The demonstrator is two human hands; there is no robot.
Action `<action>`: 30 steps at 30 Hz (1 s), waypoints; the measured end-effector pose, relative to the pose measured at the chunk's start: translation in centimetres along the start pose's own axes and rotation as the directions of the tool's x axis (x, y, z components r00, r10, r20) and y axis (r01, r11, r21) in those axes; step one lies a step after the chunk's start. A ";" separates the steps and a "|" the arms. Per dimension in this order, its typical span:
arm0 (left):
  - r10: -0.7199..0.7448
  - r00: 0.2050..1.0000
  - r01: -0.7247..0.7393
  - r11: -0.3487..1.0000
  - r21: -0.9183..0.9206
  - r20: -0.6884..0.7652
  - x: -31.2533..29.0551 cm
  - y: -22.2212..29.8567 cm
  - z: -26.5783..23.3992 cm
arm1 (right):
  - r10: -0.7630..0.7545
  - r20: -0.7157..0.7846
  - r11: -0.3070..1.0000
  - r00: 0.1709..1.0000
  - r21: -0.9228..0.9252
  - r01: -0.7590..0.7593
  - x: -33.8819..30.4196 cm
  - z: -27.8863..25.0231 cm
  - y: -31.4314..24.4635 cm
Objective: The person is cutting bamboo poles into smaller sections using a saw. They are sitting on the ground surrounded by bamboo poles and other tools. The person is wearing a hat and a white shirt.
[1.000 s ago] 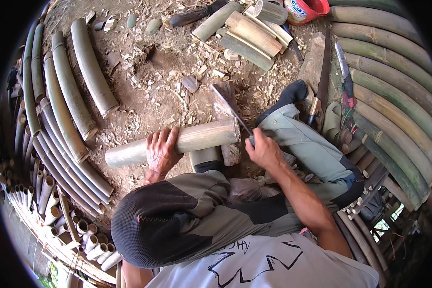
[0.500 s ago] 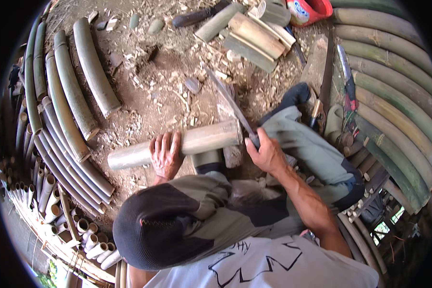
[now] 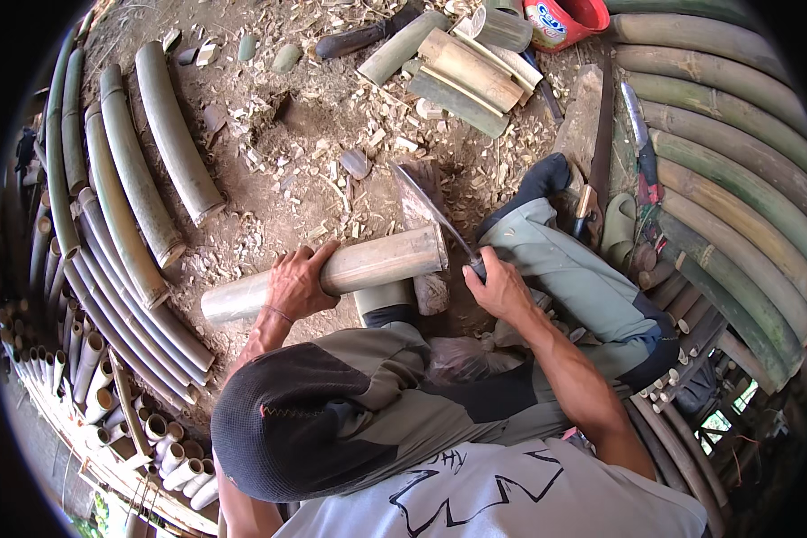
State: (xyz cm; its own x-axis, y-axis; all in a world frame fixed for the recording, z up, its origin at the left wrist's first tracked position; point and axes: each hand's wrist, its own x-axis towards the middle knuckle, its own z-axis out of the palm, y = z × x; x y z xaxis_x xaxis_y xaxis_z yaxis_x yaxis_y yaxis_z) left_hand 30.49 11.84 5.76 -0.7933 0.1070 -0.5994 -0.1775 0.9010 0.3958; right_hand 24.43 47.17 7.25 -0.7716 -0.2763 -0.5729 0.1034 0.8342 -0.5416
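Observation:
A short bamboo section (image 3: pixel 384 257) lies across in front of me, its right end over a worn wooden block (image 3: pixel 432 292). My left hand (image 3: pixel 301 283) is closed over the bamboo near its middle, with the thumb toward the right end. In my right hand (image 3: pixel 500 289) is the dark handle of a long-bladed knife (image 3: pixel 437 212). The blade slants up and to the left from my fist, close beside the bamboo's right end; whether it touches the rim I cannot tell. Part of the handle is hidden by my fingers.
Wood chips and a stone (image 3: pixel 356 163) lie on the dirt floor. Split bamboo pieces (image 3: pixel 472 68) and a red container (image 3: pixel 592 13) are at the far side. Bamboo poles (image 3: pixel 181 134) line the left, more (image 3: pixel 735 121) the right. A second knife (image 3: pixel 640 125) and a saw (image 3: pixel 601 152) lie at right.
My left hand has shifted its hold on the bamboo, the wrist swinging left and the thumb coming into sight. The knife blade has moved slightly down and to the right.

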 end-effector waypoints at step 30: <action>0.142 0.898 -0.089 0.986 0.144 -0.417 -0.1 -0.2 3.2 | -0.368 -0.387 0.891 0.845 0.114 0.440 -1.5 -1.4 -7.0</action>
State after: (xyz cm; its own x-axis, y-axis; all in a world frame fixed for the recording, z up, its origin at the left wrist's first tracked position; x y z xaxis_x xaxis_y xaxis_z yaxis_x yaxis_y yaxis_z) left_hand 32.49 13.04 3.49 -0.9802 0.0489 -0.1920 -0.0204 0.9390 0.3432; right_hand 23.97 42.46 12.78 -0.9333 -0.3561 -0.0468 -0.1761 0.5672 -0.8045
